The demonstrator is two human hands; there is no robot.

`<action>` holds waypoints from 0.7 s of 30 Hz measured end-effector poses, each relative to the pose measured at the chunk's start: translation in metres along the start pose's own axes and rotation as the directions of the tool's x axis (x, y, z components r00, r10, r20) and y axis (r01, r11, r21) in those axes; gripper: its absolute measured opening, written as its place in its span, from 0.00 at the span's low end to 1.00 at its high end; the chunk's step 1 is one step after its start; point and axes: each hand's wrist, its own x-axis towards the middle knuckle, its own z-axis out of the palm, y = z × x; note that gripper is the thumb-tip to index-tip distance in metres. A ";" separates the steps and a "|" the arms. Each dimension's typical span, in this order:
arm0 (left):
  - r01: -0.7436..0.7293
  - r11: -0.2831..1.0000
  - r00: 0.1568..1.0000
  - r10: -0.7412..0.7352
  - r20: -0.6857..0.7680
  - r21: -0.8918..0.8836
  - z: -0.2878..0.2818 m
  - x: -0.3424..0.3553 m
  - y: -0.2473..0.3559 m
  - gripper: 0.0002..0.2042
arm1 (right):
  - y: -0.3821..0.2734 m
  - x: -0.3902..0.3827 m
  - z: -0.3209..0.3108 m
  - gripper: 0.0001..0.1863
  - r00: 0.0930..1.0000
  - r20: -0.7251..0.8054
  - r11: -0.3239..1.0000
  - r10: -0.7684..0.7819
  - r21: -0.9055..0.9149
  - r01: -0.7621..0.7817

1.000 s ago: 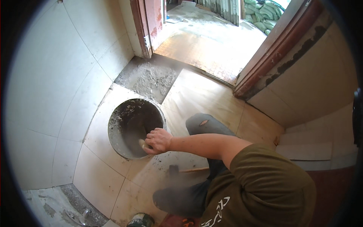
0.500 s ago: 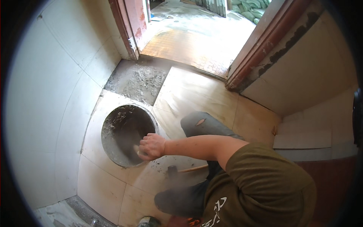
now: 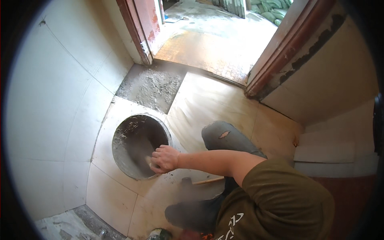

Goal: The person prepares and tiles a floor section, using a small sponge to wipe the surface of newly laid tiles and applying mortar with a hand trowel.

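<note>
Pinching, in the curled fingers of the right hand (image 3: 165,159), a pale handle (image 3: 149,161) just left of the knuckles, at the mouth of the bucket (image 3: 126,166). Barely shifted against the bucket's rim in the last second, so judged still busy inside. Cannot make out the handle's lower end, nor tell the left hand's state, out of view. Keeping apart from the hammer (image 3: 206,182), below right of the hand, and the rough floor patch (image 3: 154,86) beyond.
</note>
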 end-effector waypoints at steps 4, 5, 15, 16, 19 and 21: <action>-0.019 1.000 1.000 0.019 0.013 0.003 0.010 -0.003 0.015 0.19 | 0.002 -0.003 0.003 0.15 0.999 0.044 0.999 0.022 -0.029 -0.020; -0.023 1.000 1.000 0.023 0.013 0.006 0.016 -0.005 0.018 0.19 | 0.006 -0.009 0.005 0.12 1.000 -0.003 1.000 0.012 0.010 -0.012; 0.007 0.998 1.000 -0.006 -0.013 0.065 -0.012 -0.030 0.079 0.18 | -0.003 0.010 -0.008 0.14 0.993 0.120 1.000 -0.001 -0.001 0.001; 0.011 0.996 1.000 -0.009 -0.020 0.085 -0.026 -0.032 0.092 0.18 | -0.006 0.012 -0.013 0.15 0.986 0.164 0.999 0.017 0.028 -0.022; 0.024 0.993 1.000 -0.024 -0.008 0.113 -0.044 -0.054 0.126 0.18 | -0.012 0.018 -0.033 0.17 0.980 0.183 0.997 0.078 0.015 -0.082; 0.028 0.988 0.999 -0.031 0.015 0.151 -0.054 -0.071 0.158 0.18 | -0.014 0.019 -0.070 0.18 0.980 0.149 0.992 0.129 -0.029 -0.126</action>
